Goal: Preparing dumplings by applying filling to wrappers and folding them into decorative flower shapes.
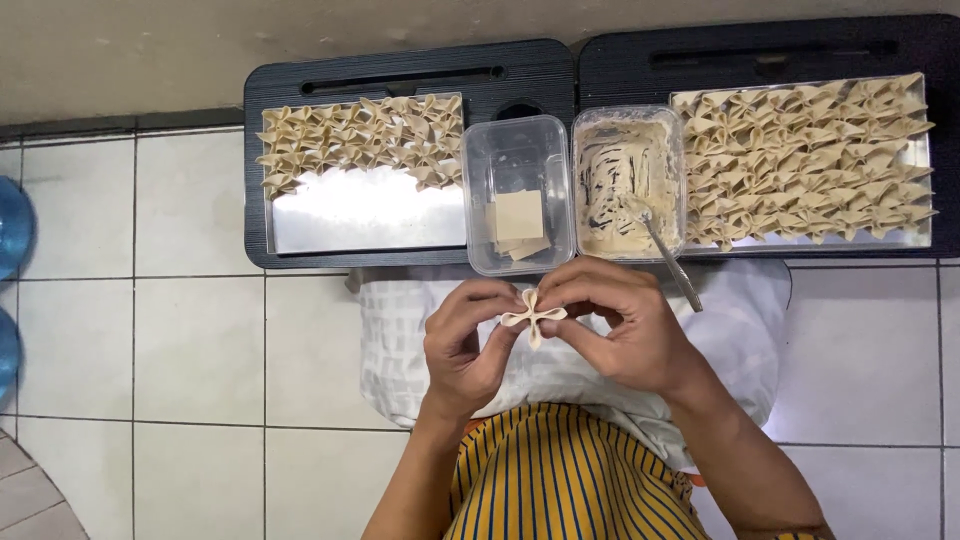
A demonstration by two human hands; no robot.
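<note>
**Soft dough, pinched at the centre**

Both hands meet over the lap, each with a narrow grip closed on one folded dumpling [533,316]. The left hand [465,345] pinches its left side between thumb and fingertips; the right hand [620,325] pinches the right side and top. The piece has four small lobes meeting at a pressed middle.

It looks very light, thin and soft, likely to tear or lose its shape if squeezed hard, and probably a little tacky where it is moist. The pressed centre seems the safest place to hold it; the lobes would crush.

Under the hands lies one white cloth [600,380] across the lap, over a striped yellow garment.

Just beyond, on two black trays [300,90] set side by side on the tiled floor, stand two clear plastic tubs. The left tub [490,160] holds a small stack of square wrappers [519,215], perhaps three or four. The right tub [627,180] is smeared with pale filling, nearly scraped out, with one metal spoon [668,255] leaning in it.

Two metal pans flank the tubs. The left pan [365,215] is about half covered with folded dumplings; the right pan [920,150] is almost full. They are too many and too tightly packed to count.
</note>
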